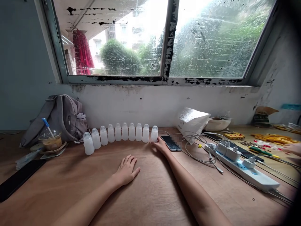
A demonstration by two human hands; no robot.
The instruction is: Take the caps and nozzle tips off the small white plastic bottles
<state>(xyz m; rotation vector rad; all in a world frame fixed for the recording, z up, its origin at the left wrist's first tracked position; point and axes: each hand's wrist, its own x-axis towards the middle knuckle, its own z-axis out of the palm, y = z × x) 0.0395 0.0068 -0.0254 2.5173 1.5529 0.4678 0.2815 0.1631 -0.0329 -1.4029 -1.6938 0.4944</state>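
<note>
Several frosted white baby bottles with clear caps stand upright in a curved row along the back of the wooden table. The rightmost baby bottle is slightly apart from its neighbour. My right hand is at that rightmost bottle's lower part, fingers closed about its base; part of the grip is hard to see. My left hand lies flat on the table in front of the row, fingers spread, holding nothing. At the left end of the row stands another baby bottle.
A phone lies just right of my right hand. Further right are loose cables, a white power strip, a white pouch, tools and another person's hand. A backpack and an iced drink cup stand left.
</note>
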